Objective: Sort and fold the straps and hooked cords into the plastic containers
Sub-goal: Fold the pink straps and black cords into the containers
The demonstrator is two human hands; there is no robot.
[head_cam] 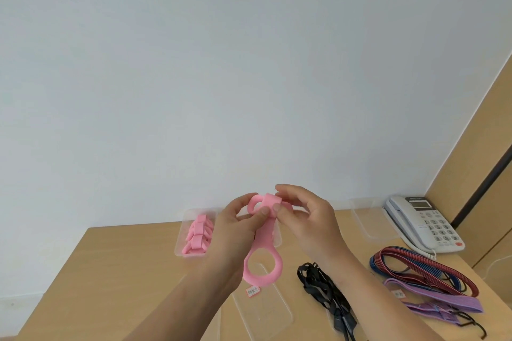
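1. A pink strap (263, 243) with a ring at each end is held in the air above the middle of the desk (110, 271); its lower ring hangs free, its upper end is folded over.
2. The left hand (238, 221) pinches the strap just below the fold, thumb in front and fingers curled behind.
3. The right hand (304, 216) pinches the folded top from the other side, its fingers bent over it.
4. A clear tray (182, 241) by the desk's back edge, left of the hands, holds folded pink straps (198, 235) in a row.
5. A second clear tray (266, 315) lies under the hanging ring near the front edge, with a small label at its far end.
6. A tangle of black cords (324, 291) lies just right of that tray, running toward the front edge.
7. Red-and-blue cords (415, 266) and purple straps (443, 304) lie toward the right edge, overlapping one another.
8. Another clear tray (368, 219) sits at the back edge, beside a white phone (424, 221) in the back right corner.
9. The left half of the desk, from the tray of straps to the left edge, is bare wood.
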